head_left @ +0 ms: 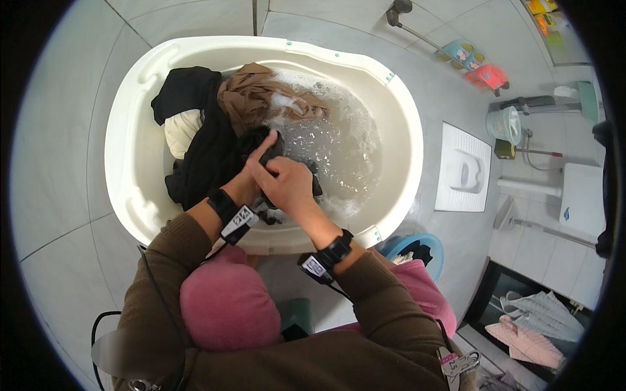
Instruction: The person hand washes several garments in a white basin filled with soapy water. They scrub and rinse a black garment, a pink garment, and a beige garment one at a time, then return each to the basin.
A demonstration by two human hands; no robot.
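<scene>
Over soapy water in a white plastic tub, my two hands press close together on a wet black garment. My left hand is closed on it, thumb pointing away from me. Beside it, my right hand has its fingers curled round part of the same black cloth, which hangs down into the water. To the left lies a pile of black clothing with a cream cloth tucked in it. A sudsy brown garment lies at the far side, partly in the water.
A light blue basin with dark and white cloths stands by my right knee. Further right is a white squat toilet set in the floor. A small bucket stands by the wall. Towels hang at the lower right.
</scene>
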